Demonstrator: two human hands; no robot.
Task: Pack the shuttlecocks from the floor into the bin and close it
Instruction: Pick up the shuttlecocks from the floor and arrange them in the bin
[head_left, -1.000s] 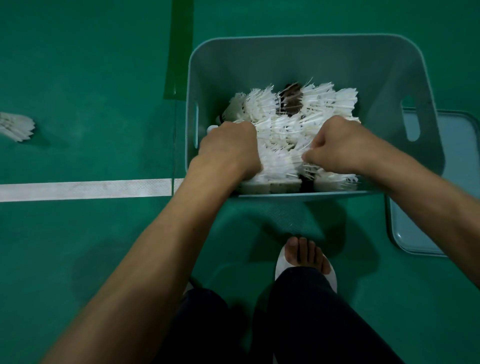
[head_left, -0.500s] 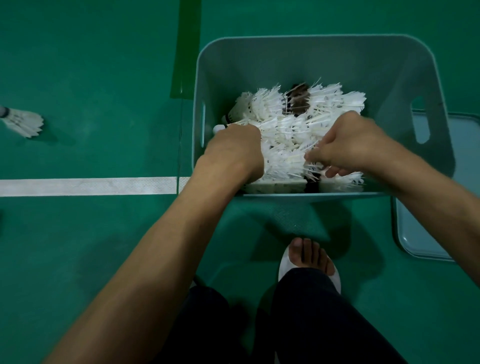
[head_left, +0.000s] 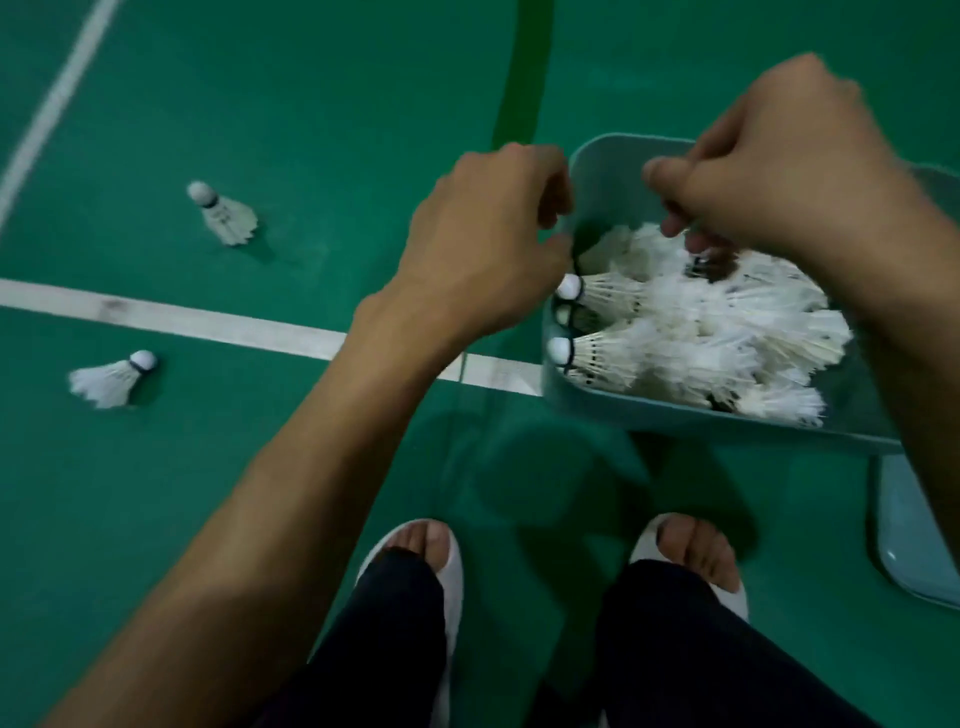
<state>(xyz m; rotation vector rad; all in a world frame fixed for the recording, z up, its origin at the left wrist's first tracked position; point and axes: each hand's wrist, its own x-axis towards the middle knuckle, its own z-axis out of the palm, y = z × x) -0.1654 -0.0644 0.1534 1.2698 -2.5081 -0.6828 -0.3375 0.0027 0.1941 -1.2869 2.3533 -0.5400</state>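
Observation:
The grey-blue bin (head_left: 675, 423) stands on the green court floor at the right, with a pile of white feather shuttlecocks (head_left: 717, 332) lying in it. My left hand (head_left: 483, 254) hovers over the bin's left rim with loosely curled, parted fingers and nothing in it. My right hand (head_left: 779, 161) hangs above the pile, fingers curled in, with nothing visible in its grip. Two shuttlecocks lie on the floor to the left: one farther away (head_left: 226, 215) and one nearer (head_left: 106, 382).
The bin's lid (head_left: 914, 540) lies flat on the floor to the right of the bin. A white court line (head_left: 182, 317) runs across the floor up to the bin. My feet, in white slippers (head_left: 415, 551), stand just in front of the bin.
Both hands have lifted off the pile of shuttlecocks they were pressing down. The view has swung left, so the two floor shuttlecocks now show.

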